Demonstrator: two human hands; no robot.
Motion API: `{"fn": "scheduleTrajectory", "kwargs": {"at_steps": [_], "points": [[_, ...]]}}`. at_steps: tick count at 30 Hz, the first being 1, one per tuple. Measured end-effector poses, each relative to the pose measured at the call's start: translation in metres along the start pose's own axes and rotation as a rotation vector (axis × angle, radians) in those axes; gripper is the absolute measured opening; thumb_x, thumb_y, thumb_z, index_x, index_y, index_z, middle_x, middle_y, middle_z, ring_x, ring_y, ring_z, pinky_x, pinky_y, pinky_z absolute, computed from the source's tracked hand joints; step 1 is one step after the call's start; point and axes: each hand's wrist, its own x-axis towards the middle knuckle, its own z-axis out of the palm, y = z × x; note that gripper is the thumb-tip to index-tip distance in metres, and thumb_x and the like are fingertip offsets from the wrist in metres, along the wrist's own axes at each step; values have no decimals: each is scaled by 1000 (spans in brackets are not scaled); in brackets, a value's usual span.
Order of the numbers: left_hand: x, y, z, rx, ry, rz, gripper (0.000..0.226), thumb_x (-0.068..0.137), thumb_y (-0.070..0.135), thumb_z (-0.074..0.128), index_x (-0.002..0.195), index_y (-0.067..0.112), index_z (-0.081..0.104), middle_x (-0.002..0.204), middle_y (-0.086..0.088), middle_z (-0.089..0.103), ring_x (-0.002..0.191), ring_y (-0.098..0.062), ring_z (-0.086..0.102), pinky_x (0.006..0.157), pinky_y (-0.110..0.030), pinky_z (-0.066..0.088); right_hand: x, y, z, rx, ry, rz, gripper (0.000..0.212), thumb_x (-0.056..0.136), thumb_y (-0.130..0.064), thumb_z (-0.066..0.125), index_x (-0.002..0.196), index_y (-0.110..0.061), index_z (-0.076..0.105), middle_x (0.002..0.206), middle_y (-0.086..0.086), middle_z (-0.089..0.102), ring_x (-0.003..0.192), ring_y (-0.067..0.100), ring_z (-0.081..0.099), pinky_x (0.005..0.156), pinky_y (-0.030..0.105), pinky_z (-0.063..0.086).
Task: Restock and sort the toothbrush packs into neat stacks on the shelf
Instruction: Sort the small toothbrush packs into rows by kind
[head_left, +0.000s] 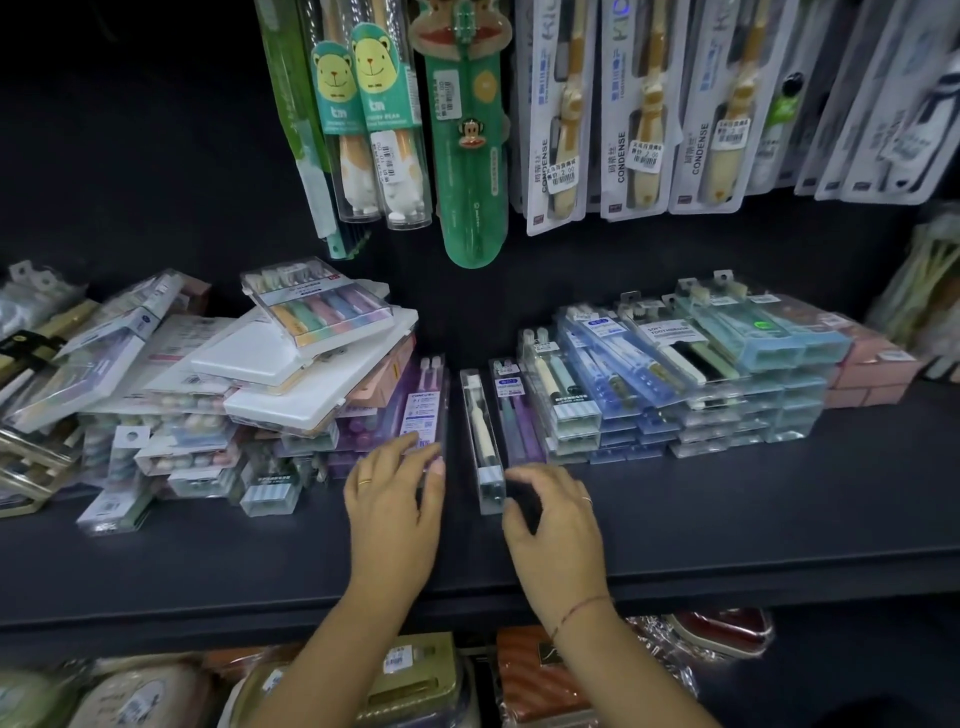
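On shelf (727, 519), left hand (395, 501) touching purple pack (425, 408)

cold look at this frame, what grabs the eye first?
Two hands at the middle of the dark shelf: the left hand rests its fingers on a purple pack, and the right hand curls beside a clear single-brush pack, grip unclear. Left of them sprawls a tilted heap of packs, against neat blue stacks on the right. Above hangs a green monkey-faced pack.
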Motion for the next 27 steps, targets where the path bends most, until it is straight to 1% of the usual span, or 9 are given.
{"fn": "scheduleTrajectory", "kwargs": {"at_steps": [4, 9, 12, 15, 17, 20, 23, 25, 27], "points": [[4, -13, 3, 119, -135, 112, 61, 96, 50, 24, 134, 17, 60, 140, 0, 56, 135, -21, 44, 112, -40, 26, 8, -3, 5, -262, -156, 215, 61, 92, -67, 37, 135, -26, 52, 132, -7, 47, 126, 16, 38, 104, 35, 25], [6, -15, 1, 2, -147, 60, 69, 94, 56, 20, 138, 16, 55, 145, 2, 50, 140, -12, 35, 113, -29, 22, 19, -13, 25, -326, -92, 235, 64, 92, -69, 31, 131, -26, 58, 129, -3, 52, 124, 20, 41, 100, 37, 27], [6, -13, 0, -27, -156, 53, 72, 93, 59, 18, 140, 17, 52, 147, 5, 48, 136, -1, 27, 114, -24, 18, 20, -13, 32, -359, -1, 167, 68, 86, -68, 24, 117, -27, 70, 112, -2, 68, 108, 23, 56, 89, 37, 40], [6, -13, -1, -40, -166, 42, 73, 91, 60, 17, 141, 18, 52, 147, 6, 47, 135, 2, 23, 113, -20, 15, 17, -12, 25, -242, 88, 56, 47, 85, -54, 48, 99, -18, 76, 87, 4, 74, 81, 29, 67, 70, 35, 49], [6, -12, -2, -52, -167, 35, 74, 91, 61, 17, 140, 18, 52, 147, 6, 47, 135, 3, 23, 113, -18, 13, 14, -12, 16, -208, 57, 31, 33, 88, -42, 62, 107, -17, 74, 93, 3, 73, 82, 27, 68, 67, 30, 47], [5, -11, -2, -63, -169, 31, 75, 91, 61, 17, 140, 18, 52, 147, 6, 47, 134, 3, 23, 112, -15, 12, 5, -5, 4, -222, 124, -46, 27, 70, -29, 86, 93, -18, 76, 77, -3, 72, 60, 19, 67, 51, 23, 45], [5, -11, -4, -70, -176, 28, 69, 94, 59, 23, 141, 17, 52, 147, 7, 47, 135, 3, 23, 112, -16, 13, -10, 7, -5, -270, 130, -197, 40, 59, -29, 92, 93, -19, 76, 84, -6, 73, 70, 15, 68, 73, 33, 58], [5, -11, -4, -74, -184, 20, 67, 95, 58, 24, 141, 17, 52, 147, 6, 47, 138, -1, 26, 112, -16, 13, -20, 16, -13, -290, 93, -253, 45, 58, -36, 92, 98, -22, 75, 96, -9, 71, 85, 15, 67, 89, 41, 52], [5, -12, -4, -73, -185, 23, 70, 94, 60, 22, 141, 17, 52, 147, 7, 47, 141, -7, 29, 112, -15, 12, -26, 24, -19, -288, 61, -257, 42, 60, -40, 90, 97, -27, 74, 105, -9, 68, 94, 19, 65, 91, 45, 49]]}}
